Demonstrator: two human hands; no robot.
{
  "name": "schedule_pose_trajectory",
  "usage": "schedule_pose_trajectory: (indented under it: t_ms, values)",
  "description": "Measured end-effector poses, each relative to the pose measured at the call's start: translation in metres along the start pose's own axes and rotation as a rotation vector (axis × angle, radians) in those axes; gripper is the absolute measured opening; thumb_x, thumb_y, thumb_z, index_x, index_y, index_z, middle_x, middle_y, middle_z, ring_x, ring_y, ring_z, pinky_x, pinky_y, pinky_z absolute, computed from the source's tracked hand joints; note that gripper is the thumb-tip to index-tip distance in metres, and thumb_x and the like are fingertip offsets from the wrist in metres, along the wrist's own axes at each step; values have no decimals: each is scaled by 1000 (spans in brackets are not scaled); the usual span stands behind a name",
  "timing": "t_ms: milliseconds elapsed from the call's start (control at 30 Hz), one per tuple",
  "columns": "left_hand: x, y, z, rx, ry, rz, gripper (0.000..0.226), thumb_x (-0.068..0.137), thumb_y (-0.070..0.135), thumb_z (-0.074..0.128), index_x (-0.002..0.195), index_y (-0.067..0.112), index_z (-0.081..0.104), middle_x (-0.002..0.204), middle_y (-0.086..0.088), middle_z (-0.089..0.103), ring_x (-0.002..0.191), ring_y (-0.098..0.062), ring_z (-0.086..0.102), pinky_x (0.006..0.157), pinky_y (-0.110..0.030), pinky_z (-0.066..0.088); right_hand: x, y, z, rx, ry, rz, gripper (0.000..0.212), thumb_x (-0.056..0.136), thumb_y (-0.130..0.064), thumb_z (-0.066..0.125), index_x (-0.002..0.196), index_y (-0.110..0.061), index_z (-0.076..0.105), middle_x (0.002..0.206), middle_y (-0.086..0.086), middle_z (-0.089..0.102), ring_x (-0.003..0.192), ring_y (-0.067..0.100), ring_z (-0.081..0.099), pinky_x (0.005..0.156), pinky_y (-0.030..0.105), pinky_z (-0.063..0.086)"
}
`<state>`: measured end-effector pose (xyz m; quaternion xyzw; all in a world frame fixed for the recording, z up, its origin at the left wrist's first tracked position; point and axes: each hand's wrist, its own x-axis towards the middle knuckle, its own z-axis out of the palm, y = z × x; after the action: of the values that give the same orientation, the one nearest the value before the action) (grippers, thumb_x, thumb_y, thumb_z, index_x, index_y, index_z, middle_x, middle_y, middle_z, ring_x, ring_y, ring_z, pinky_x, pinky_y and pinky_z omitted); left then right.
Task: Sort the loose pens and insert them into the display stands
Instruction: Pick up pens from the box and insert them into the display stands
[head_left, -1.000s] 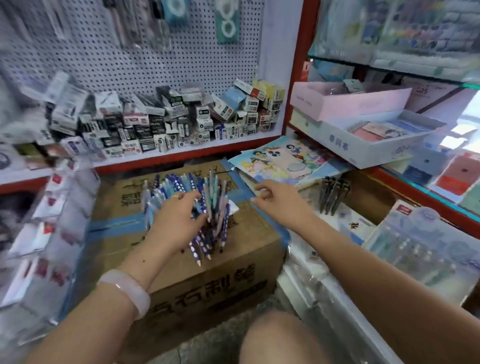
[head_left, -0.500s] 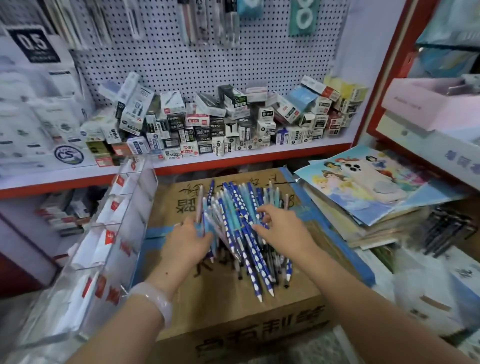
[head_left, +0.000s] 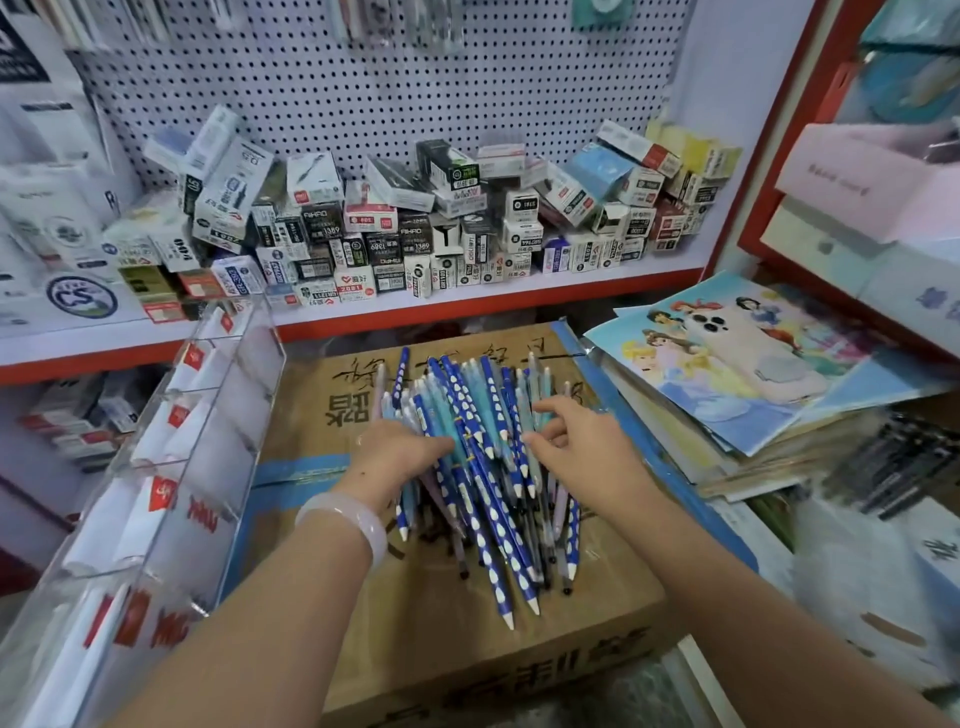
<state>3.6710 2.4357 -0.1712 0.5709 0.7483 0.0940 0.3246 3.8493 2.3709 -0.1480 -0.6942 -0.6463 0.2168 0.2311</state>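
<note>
We see a heap of loose pens (head_left: 470, 467) lying on top of a cardboard box (head_left: 571, 613), spread from near its far edge down past the middle, with the tips of the longest dark-blue ones pointing toward the near edge. Most are blue, some dark with pale spots, some lighter teal.

Our left hand (head_left: 397, 454) rests on the left side of the heap, palm down, fingers pressed onto the pens and bunching them rather than closed around any one. A pale bangle (head_left: 345, 522) sits on that wrist. Our right hand (head_left: 576, 447) lies on the right side of the heap, fingers (head_left: 543, 413) curled and spread, touching the pens; we cannot tell whether it pinches a single pen. The heap lies between the two hands and partly under them.

Just beside the box's left edge stands a clear acrylic display stand (head_left: 208, 426) with red labels, tilted. By the box's right edge lies a stack of cartoon-printed notebooks (head_left: 727, 374) with a phone (head_left: 753, 358) on top. Beyond the box's far edge, a shelf (head_left: 467, 304) holds small pen boxes (head_left: 415, 228) against a pegboard (head_left: 415, 88).
</note>
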Motion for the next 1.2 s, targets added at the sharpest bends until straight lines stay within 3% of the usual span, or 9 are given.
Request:
schedule_pose_trajectory:
  t_ms: [67,200,267,433,633,700,800,1000,1200]
  values:
    - [5,-3,1,-65,-33,-27,37,83,43,62,65,13,50,91,-1,56,55,-12,50,62,-28,47,-2,-2,3,-18,-22,1,42,93,-38,52,132,-24,45,102,1,65,90,18,63,83,40,54]
    - [3,-4,0,-244,-69,-57,34,81,38,65,96,8,61,98,-9,65,78,-22,64,78,-35,54,-8,-12,14,-121,-109,-56,40,92,-41,52,126,-22,46,88,-1,63,84,17,62,75,38,54]
    - [3,-5,1,-213,-41,-62,28,80,32,67,87,7,58,92,-12,65,84,-25,64,83,-39,55,-15,-19,19,-209,-196,-78,41,91,-44,53,121,-18,45,82,-2,57,80,19,59,66,33,49]
    - [3,-10,5,-55,40,-31,36,82,25,66,63,10,39,69,-3,43,58,-11,44,54,-26,42,-33,-31,38,-416,-412,-43,55,90,-45,54,127,-10,33,114,11,56,102,31,57,71,35,42]
    - [2,-15,9,-182,70,-31,32,81,19,68,66,8,42,66,-5,45,56,-13,45,47,-23,35,-33,-31,56,-450,-336,43,53,90,-31,59,127,-10,27,125,14,49,110,31,56,71,34,37]
    - [2,-17,11,-237,84,-38,31,80,19,70,84,1,46,76,-9,52,66,-18,52,55,-27,41,-34,-30,57,-441,-309,51,54,90,-36,58,127,-10,27,127,13,45,112,31,55,74,35,41]
    - [2,-22,13,-272,104,-57,62,78,19,71,121,-3,32,95,-12,55,84,-25,58,63,-30,45,-36,-30,57,-439,-290,57,55,91,-39,55,129,-8,29,130,13,42,113,31,54,81,37,45]
    - [2,-35,12,-241,143,-78,56,77,23,71,119,-6,48,73,-4,50,54,-14,48,39,-23,33,-35,-30,65,-374,-271,90,41,93,-26,52,125,-6,35,116,12,59,106,31,59,69,33,40]
    - [-2,-43,3,-281,113,-88,39,77,24,71,100,-1,52,67,-5,47,52,-15,44,46,-30,43,-30,-27,60,-342,-252,40,34,93,-11,49,124,-5,37,107,14,60,100,33,59,65,31,35]
